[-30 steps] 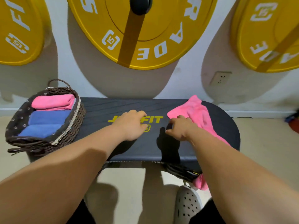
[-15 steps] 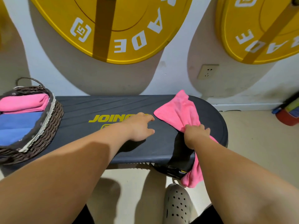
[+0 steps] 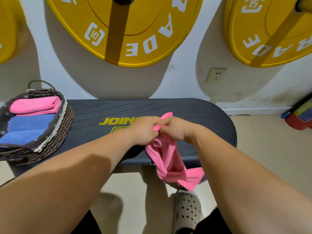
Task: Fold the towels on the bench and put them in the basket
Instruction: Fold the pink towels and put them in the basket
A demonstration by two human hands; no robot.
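A pink towel (image 3: 170, 162) hangs crumpled from both my hands, over the front edge of the black bench (image 3: 194, 115). My left hand (image 3: 145, 130) and my right hand (image 3: 175, 129) meet above the bench's middle, each pinching the towel's top edge. The towel's lower corner dangles below the bench edge. A brown wicker basket (image 3: 60, 125) stands on the bench's left end. It holds a folded pink towel (image 3: 35, 106) at the back and two folded blue towels (image 3: 28, 126) in front.
Yellow weight plates (image 3: 135, 31) hang on the wall behind the bench. A wall socket (image 3: 216, 75) sits right of centre. Red and coloured items (image 3: 300, 115) lie on the floor at far right. My shoe (image 3: 187, 211) is under the bench's front edge.
My right hand pulled the pink towel from the bench's right end toward the middle and lifted it. My left hand left the bench surface and took hold of the towel's edge.
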